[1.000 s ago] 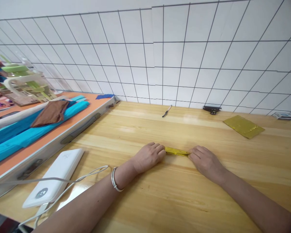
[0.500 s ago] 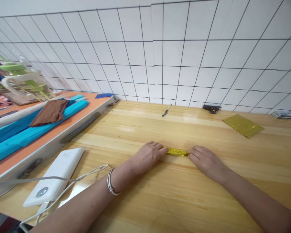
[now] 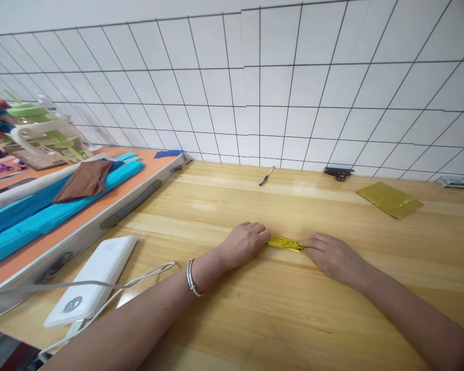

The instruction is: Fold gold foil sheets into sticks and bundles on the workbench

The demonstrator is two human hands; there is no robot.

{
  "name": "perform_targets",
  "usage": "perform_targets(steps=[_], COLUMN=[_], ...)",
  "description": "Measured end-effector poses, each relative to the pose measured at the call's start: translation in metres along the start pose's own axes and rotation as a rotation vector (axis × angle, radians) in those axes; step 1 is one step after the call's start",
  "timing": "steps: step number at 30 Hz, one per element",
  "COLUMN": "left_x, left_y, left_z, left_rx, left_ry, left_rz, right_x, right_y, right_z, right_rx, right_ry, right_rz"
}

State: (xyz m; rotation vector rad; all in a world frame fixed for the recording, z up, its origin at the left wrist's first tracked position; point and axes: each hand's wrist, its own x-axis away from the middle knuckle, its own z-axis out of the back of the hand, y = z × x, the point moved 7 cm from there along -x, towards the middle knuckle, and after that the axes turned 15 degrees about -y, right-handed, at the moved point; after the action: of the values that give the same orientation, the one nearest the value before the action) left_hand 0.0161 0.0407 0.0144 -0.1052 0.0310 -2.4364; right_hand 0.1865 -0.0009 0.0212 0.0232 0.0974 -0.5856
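A narrow folded strip of shiny gold foil (image 3: 284, 243) lies flat on the wooden table (image 3: 232, 324) between my hands. Curled over its left end is my left hand (image 3: 244, 243), its fingers closed on the strip and a silver bangle on the wrist. My right hand (image 3: 331, 258) pinches the strip's right end between thumb and fingers. Both ends of the foil are partly hidden by the fingers. Farther back on the right lies a flat gold foil sheet (image 3: 390, 199), apart from both hands.
A white power bank (image 3: 96, 275) with a cable sits at the left. Beyond it, an orange-topped surface (image 3: 149, 172) bears blue rolls (image 3: 112, 183), a brown folded piece (image 3: 83, 181) and a green-lidded jug (image 3: 31, 113). A pen (image 3: 266, 176) and black clip (image 3: 338, 173) lie by the tiled wall.
My right hand has shifted slightly right and down, still pinching the foil strip's end. The left hand has moved a little right and up. The camera view has shifted slightly.
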Motion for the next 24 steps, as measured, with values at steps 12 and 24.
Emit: perform_targets(steps=[12,24], left_x=[-0.002,0.006], left_y=[-0.001,-0.02], left_z=[-0.008,0.0], left_rx=[0.119,0.505], left_ry=[0.008,0.116], left_rz=[-0.125,-0.119], right_x=[0.005,0.01], right_y=[0.016,0.035], right_z=[-0.002,-0.007], right_rx=[-0.166,-0.396], right_ry=[0.114,0.169], right_rz=[-0.057,-0.287])
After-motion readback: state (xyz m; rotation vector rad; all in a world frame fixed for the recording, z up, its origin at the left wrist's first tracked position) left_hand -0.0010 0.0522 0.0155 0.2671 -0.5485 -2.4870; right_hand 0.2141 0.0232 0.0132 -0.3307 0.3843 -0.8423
